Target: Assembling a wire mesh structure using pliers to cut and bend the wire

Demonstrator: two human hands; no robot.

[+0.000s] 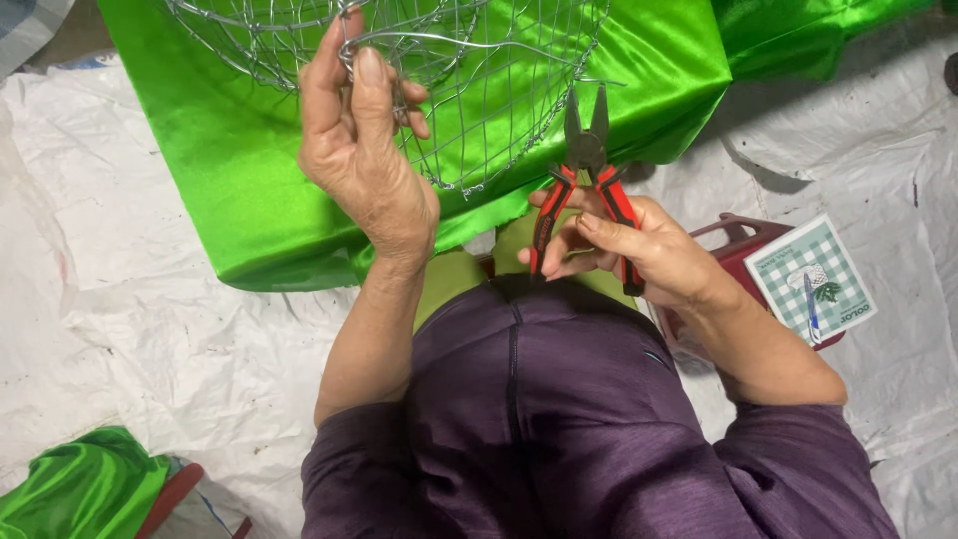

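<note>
Head view: raised left hand (359,150) pinches wire basket (469,90), right hand's (639,250) grip seemingly wraps pliers (587,190).

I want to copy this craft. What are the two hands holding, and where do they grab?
The left hand pinches the wire basket at its rim wire. The right hand holds pliers by their red handles, jaws open.

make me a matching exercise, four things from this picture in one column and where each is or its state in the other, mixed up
1. round silver wire mesh basket
2. red-and-black-handled pliers
3. shiny green satin cloth
4. green-and-white checked packet

a. held in the right hand, jaws open
b. lying flat at the right edge
c. gripped at the rim by the left hand
d. spread beneath the basket

Pairs: 1-c, 2-a, 3-d, 4-b
</note>
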